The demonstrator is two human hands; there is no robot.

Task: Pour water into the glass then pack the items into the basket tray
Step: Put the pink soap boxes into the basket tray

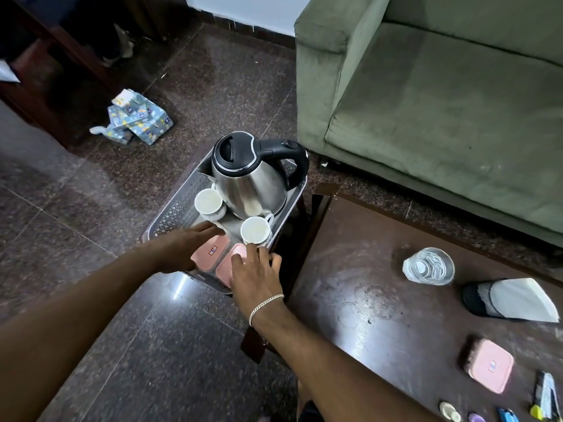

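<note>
Nearest, on the table (350,300) at the right, one pink-lidded box (489,365) lies unpacked, well apart from both hands. The glass (428,266) further along the table holds water, so pouring looks done and packing is the step in hand.

The right hand (256,272) lies with spread fingers on a pink box (227,264) at the near end of the basket tray (170,214), its fingertips just beside a white cup (256,229). The left hand (189,248), fingers straight, rests flat on the neighbouring box (214,246). Neither hand grips anything; they seem to be seating the two boxes side by side.

Beyond them stand a second cup (208,202) and the kettle (249,178). The next move probably calls for reaching right to the leftover box.
</note>
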